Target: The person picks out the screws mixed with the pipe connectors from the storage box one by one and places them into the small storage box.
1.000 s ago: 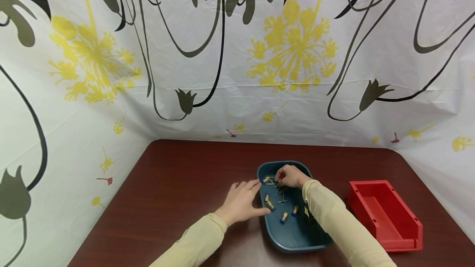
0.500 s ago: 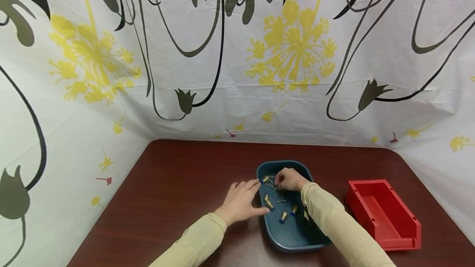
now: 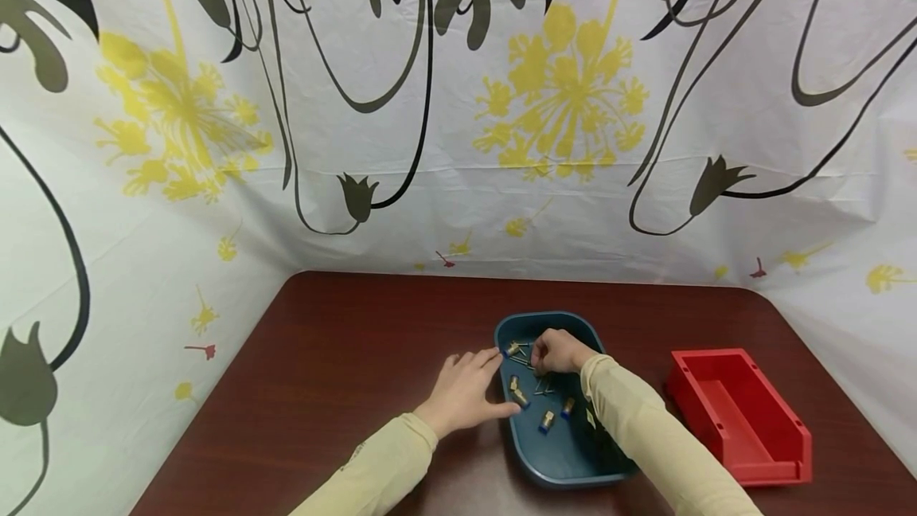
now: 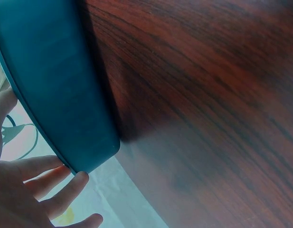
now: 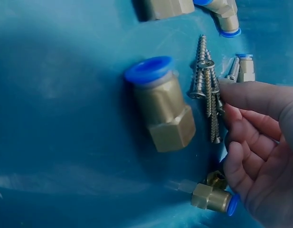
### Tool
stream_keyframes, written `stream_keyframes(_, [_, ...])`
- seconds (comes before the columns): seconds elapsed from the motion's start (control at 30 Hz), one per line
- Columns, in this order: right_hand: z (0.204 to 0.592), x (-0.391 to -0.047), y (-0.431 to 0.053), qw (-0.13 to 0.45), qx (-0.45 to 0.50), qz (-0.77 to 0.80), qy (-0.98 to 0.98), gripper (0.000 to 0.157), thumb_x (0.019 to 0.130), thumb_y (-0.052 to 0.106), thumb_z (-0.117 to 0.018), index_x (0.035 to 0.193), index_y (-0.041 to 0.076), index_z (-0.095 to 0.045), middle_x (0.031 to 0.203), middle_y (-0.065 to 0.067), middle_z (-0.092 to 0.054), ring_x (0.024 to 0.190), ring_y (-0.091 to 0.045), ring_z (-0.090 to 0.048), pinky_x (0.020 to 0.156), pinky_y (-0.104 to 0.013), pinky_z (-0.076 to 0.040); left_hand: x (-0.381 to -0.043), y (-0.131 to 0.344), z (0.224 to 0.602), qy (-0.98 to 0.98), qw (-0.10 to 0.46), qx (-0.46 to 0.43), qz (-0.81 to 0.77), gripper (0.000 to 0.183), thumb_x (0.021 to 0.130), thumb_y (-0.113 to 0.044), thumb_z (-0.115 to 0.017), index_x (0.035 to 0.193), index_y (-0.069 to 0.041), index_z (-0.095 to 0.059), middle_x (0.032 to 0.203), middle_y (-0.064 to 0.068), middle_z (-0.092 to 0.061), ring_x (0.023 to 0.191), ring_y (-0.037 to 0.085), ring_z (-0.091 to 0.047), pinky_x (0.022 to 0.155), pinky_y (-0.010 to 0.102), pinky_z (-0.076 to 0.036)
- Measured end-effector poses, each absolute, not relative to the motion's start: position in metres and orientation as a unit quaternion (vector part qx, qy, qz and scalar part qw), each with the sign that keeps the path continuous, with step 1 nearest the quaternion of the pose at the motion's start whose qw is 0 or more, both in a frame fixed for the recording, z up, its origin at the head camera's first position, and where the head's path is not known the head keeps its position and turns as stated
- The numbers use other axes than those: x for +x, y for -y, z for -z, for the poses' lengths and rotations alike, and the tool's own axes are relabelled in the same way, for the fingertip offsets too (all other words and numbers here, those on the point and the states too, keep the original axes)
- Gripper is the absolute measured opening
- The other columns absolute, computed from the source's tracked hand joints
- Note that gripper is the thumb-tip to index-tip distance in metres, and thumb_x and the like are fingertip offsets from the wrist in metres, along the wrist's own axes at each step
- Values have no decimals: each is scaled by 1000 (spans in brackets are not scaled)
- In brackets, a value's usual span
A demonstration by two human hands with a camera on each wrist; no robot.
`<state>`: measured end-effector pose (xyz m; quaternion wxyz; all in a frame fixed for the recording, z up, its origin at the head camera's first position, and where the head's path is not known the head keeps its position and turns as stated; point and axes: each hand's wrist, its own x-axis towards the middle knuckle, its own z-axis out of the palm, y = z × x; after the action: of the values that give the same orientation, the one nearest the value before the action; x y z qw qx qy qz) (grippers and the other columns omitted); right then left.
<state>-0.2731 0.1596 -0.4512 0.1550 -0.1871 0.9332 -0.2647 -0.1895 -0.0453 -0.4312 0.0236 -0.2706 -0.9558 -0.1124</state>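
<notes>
Screws (image 5: 206, 90), clustered right of centre in the right wrist view, just left of the right hand (image 3: 562, 352), its fingers curled, grip indeterminable, left hand (image 3: 464, 392), fingers spread, touching blue tray's rim (image 3: 517, 452).

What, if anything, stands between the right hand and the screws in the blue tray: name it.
Nothing visible does. The right hand is right at the screws; the brass fittings lie around them in the blue tray, not between. Whether it grips a screw is unclear.
</notes>
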Motion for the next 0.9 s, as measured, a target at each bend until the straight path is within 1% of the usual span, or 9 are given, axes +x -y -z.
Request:
stream_keyframes(0.17, [454, -274, -161, 153, -193, 268, -931, 8, 70, 1, -67, 68, 8, -63, 63, 4, -56, 57, -12, -50, 55, -28, -42, -189, 45, 431, 956, 27, -271, 112, 78, 74, -63, -53, 129, -9, -46, 130, 3, -42, 108, 22, -45, 87, 48, -33])
stream_keyframes(0.37, [456, -275, -164, 153, -216, 275, -924, 7, 70, -1, -64, 73, 5, -65, 64, 4, -57, 58, -11, -51, 55, -28, -43, -189, 45, 432, 956, 23, -269, 111, 78, 73, -63, -53, 129, -9, -46, 131, 2, -42, 109, 22, -45, 87, 48, -32])
stream_keyframes(0.67, [460, -278, -172, 160, -239, 313, -905, 9, 74, -1, -62, 78, 6, -66, 69, 4, -59, 61, -13, -53, 58, -29, -44, -190, 45, 433, 956, 22, -271, 110, 78, 74, -63, -52, 130, -9, -45, 131, 3, -41, 109, 22, -45, 87, 48, -32])
stream_keyframes(0.9, [454, -280, -174, 158, -269, 348, -884, 13, 76, -2, -57, 85, 2, -65, 71, 1, -59, 62, -15, -53, 60, -31, -44, -190, 45, 432, 956, 23, -271, 110, 78, 74, -64, -52, 130, -9, -45, 131, 3, -41, 109, 22, -45, 87, 49, -32])
